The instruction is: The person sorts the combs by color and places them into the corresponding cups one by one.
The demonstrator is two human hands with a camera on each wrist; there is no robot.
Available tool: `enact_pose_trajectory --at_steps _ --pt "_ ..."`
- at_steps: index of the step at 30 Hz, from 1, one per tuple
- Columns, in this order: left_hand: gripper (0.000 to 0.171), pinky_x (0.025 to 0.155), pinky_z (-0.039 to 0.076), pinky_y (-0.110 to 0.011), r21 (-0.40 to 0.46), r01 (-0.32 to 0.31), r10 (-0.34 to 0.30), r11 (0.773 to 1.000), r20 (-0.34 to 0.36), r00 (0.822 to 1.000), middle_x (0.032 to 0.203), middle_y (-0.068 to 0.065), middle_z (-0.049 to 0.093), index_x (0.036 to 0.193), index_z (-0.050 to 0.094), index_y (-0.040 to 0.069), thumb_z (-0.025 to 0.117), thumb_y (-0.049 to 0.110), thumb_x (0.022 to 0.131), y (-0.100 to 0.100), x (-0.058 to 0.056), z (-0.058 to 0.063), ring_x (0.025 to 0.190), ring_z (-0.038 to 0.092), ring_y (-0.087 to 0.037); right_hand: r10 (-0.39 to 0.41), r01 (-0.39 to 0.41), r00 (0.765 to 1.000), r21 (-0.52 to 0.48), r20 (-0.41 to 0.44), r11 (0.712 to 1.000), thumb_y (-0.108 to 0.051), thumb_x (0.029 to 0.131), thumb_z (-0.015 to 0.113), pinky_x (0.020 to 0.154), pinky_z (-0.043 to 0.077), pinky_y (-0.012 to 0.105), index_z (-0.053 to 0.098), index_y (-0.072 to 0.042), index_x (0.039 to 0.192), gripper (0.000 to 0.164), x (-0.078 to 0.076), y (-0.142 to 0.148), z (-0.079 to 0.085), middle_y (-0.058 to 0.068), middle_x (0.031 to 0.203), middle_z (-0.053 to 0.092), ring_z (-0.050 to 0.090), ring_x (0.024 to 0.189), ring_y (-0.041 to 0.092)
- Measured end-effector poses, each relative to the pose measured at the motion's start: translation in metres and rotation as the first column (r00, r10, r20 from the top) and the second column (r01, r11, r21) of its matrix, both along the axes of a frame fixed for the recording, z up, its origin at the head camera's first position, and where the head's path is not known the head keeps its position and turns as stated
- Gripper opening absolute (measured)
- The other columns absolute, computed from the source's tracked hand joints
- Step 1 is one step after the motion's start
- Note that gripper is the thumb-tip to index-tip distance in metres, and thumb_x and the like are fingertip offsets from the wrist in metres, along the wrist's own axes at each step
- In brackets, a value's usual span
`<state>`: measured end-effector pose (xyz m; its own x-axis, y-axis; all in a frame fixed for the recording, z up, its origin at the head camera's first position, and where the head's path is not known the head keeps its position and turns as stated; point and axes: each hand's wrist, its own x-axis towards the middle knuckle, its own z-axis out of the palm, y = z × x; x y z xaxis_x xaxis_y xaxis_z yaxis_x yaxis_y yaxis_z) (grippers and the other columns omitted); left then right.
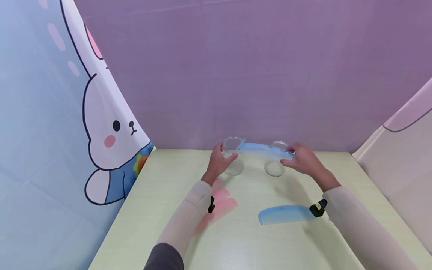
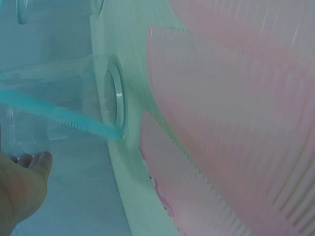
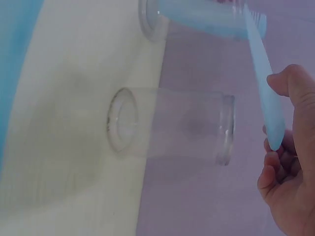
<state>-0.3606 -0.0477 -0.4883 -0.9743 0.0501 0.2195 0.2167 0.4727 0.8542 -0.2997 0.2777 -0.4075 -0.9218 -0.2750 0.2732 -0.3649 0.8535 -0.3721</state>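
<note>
My left hand (image 1: 218, 162) grips a clear plastic cup (image 1: 233, 144) near its rim, thumb on one side and fingers on the other. Inside that cup a blue comb (image 2: 59, 115) leans at a slant, its lower end near the base. My right hand (image 1: 305, 159) pinches the end of another blue comb (image 3: 266, 93) between thumb and fingers. This comb spans the space between the hands, its far end overlapping the left cup's rim in the right wrist view. Below it a second clear cup (image 3: 177, 125) stands upright on the table, close to my right hand.
Several pink combs (image 1: 222, 206) lie on the table (image 1: 243, 243) under my left forearm. Another blue comb (image 1: 285, 214) lies near my right wrist. A purple cloth (image 1: 256, 75) hangs behind the table's far edge, and a rabbit-print cloth (image 1: 104, 123) is at the left.
</note>
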Motion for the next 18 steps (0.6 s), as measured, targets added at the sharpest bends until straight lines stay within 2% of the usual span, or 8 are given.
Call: enact_pose_trajectory --at_steps 4,8,11,16,18 --pt "0.089 0.110 0.045 -0.053 0.000 0.004 -0.004 1.000 0.003 1.000 0.149 -0.021 0.049 0.155 0.035 0.007 0.077 0.047 0.087 0.000 0.001 0.001 0.134 0.051 -0.034 -0.006 0.006 1.000 -0.001 0.024 1.000 -0.034 0.087 0.074 0.087 0.051 0.055 0.067 0.008 0.118 0.052 -0.003 -0.006 0.006 0.025 0.114 0.064 0.058 0.102 0.037" --pt "0.090 0.110 0.044 -0.054 0.011 0.009 -0.009 1.000 0.007 1.000 0.149 -0.021 0.048 0.155 0.034 0.005 0.077 0.046 0.088 -0.001 0.002 0.002 0.135 0.050 -0.035 -0.015 0.015 0.999 0.002 0.046 1.000 -0.035 0.088 0.073 0.084 0.051 0.052 0.068 0.005 0.117 0.050 -0.008 -0.012 0.009 0.022 0.113 0.066 0.058 0.099 0.034" --pt "0.089 0.111 0.044 -0.054 0.015 0.007 -0.007 1.000 0.009 1.000 0.149 -0.021 0.048 0.154 0.035 0.004 0.078 0.045 0.088 -0.001 0.002 0.002 0.134 0.050 -0.035 -0.011 0.012 0.999 -0.008 0.040 1.000 -0.033 0.089 0.074 0.086 0.051 0.053 0.068 0.005 0.118 0.049 -0.011 -0.016 0.012 0.023 0.114 0.068 0.060 0.102 0.036" --pt "0.090 0.112 0.043 -0.053 0.002 0.001 -0.001 1.000 0.020 1.000 0.151 -0.021 0.047 0.156 0.033 0.006 0.078 0.045 0.088 0.000 0.001 0.002 0.135 0.050 -0.034 -0.010 0.011 0.999 -0.027 0.034 1.000 -0.033 0.089 0.074 0.097 0.049 0.060 0.066 0.007 0.124 0.054 -0.016 -0.024 0.020 0.028 0.124 0.066 0.059 0.116 0.044" --pt "0.091 0.112 0.043 -0.053 -0.004 -0.001 0.001 1.000 0.024 1.000 0.151 -0.020 0.047 0.156 0.033 0.007 0.078 0.046 0.087 -0.001 0.000 0.002 0.135 0.050 -0.034 -0.011 0.012 0.999 -0.036 0.031 0.999 -0.034 0.090 0.073 0.096 0.049 0.059 0.066 0.007 0.125 0.054 -0.018 -0.028 0.024 0.027 0.124 0.066 0.059 0.116 0.043"
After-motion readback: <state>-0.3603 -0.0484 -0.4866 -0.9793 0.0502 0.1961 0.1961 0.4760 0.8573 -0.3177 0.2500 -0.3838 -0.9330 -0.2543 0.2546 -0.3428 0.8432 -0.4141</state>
